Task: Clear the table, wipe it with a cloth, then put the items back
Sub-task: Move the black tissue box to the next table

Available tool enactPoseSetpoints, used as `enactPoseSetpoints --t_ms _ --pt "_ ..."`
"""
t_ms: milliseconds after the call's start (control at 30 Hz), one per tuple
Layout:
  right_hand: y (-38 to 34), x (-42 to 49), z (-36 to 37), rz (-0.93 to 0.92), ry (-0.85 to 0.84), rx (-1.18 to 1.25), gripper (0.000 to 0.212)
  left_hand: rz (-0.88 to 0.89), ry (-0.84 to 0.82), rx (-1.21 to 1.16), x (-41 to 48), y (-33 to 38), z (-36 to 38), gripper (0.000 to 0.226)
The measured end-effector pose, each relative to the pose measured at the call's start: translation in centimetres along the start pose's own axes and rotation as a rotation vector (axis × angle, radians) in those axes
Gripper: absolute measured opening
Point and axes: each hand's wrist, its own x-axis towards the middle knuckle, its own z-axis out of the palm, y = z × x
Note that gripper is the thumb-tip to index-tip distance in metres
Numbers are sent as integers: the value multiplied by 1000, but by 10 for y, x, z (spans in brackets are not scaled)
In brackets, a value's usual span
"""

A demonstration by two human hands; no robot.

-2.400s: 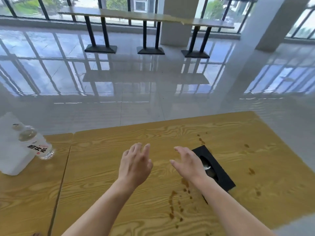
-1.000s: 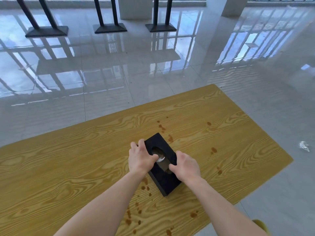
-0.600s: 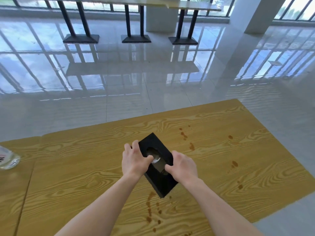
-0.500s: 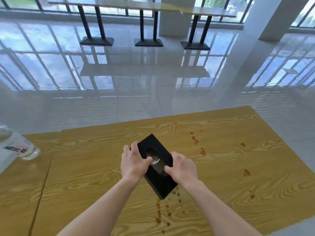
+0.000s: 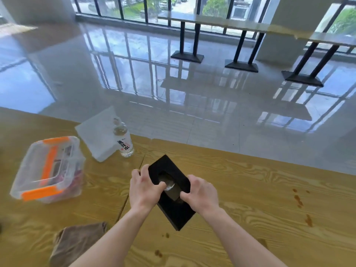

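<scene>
The left hand (image 5: pixel 143 189) and right hand (image 5: pixel 201 195) grip the black box (image 5: pixel 169 170) by its sides, so carry it level, away from the stains (image 5: pixel 297 198).

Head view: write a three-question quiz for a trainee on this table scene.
1. True or false: the left hand and the right hand both grip the black box.
2. Fill in: the clear container has ____ clips.
3. The brown cloth lies: A in the container; B near the left forearm; C under the box.
Key: 1 true; 2 orange; 3 B.
</scene>
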Motion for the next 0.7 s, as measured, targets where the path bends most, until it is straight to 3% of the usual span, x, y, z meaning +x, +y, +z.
enactPoseSetpoints --t_ms 433,700 --pt "-127 68 65 -164 -114 -9 28 -223 149 4 53 -110 -80 79" --pt "-154 95 95 -64 -161 27 31 -269 57 51 98 -136 -85 78"
